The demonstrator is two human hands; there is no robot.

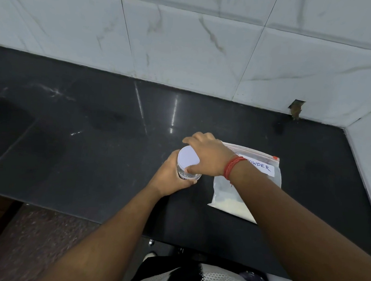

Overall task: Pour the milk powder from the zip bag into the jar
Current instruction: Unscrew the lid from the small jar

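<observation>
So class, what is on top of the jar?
A white lid sits on the jar, gripped by the right hand. The jar's contents are hidden by lid and hands.

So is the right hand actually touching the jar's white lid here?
Touching. In the head view the right hand drapes over the lid, thumb and fingers pressed against its rim, while the left hand grips the jar.

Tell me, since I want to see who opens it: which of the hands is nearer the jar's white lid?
Right. The right hand grips the white lid from above; the left hand holds the jar body below it.
</observation>
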